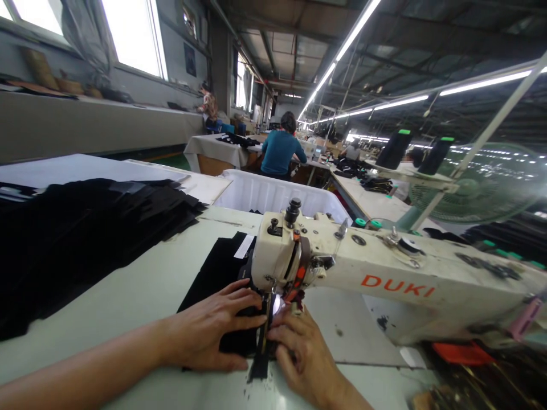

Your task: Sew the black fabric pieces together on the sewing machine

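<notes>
A cream sewing machine (282, 256) marked DUKI stands before me, its lamp lit at the needle. My left hand (213, 327) lies spread on a black fabric piece (209, 273), fingertips beside the presser foot. A white label (244, 246) shows on the fabric's far part. Under the foot runs a narrow black zipper strip (260, 364) with a thin gold line, its end pointing toward me. My right hand (301, 347) is closed at the strip's right edge, fingers curled close to the needle. The curled fingers partly hide what they pinch.
A heap of black fabric pieces (85, 233) covers the table's left. Behind the machine stands a white plastic bin (243, 185). Thread cones (394, 149) and a green fan (478, 182) are at right. A person in a teal top (277, 152) sits ahead. A red item (464, 352) lies lower right.
</notes>
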A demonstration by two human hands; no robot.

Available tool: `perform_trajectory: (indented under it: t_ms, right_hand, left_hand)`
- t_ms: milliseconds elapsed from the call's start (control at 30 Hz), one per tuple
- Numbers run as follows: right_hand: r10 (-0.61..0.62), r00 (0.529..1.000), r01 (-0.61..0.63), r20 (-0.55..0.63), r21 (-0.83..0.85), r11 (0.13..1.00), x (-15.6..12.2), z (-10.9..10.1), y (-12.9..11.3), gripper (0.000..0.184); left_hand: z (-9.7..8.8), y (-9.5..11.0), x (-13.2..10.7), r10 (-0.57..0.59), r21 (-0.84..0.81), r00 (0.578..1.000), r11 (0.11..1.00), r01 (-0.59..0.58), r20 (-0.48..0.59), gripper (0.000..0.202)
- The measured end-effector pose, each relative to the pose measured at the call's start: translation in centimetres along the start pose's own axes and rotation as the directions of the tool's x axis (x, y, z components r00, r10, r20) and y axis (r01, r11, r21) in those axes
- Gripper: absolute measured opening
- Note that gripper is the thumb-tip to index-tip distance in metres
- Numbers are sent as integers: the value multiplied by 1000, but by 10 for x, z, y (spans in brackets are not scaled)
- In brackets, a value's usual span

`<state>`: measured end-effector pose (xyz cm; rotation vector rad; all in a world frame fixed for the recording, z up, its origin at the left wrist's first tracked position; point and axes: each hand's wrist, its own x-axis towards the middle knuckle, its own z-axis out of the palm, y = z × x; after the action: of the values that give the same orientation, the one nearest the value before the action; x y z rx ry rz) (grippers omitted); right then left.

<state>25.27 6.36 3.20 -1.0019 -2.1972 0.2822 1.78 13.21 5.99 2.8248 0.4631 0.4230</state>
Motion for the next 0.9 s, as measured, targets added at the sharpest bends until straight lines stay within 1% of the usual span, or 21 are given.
perform_trajectory:
  t_ms: [100,167,233,300,467,633,800,900]
  right_hand:
    - [-8,999,9,33,-23,1000,-1,1,0,31]
    - [-1,998,3,58,-37,999,-1,2,0,33]
    - [13,998,-10,56,-54,999,0,2,0,36]
    - [24,999,-21,38,-75,997,0,4,0,39]
    - [36,999,-38,-14,-128,991,-1,9,4,45]
    - [32,998,-41,-57,-181,983,-4,15,10,51]
    - [55,998,-60,-31,-215,975,-7,18,12,56]
    - [52,998,-57,-28,-227,972,-8,19,13,54]
  left_hand:
    - [3,4,-1,-13,10,999,1000,13,-30,53]
    - [4,8,-2,-7,29,1000,1000,7,-23,52]
    - [4,11,-3,13,57,1000,998,-12,-16,52]
    - [2,11,-3,22,83,999,996,-19,-31,53]
    - [1,5,0,-12,92,996,996,20,-84,46]
    - [6,-5,0,-52,89,997,994,58,-63,53]
    - [8,-6,0,-43,80,991,995,54,-128,55]
    - [10,-7,-2,-39,90,991,995,51,-130,56]
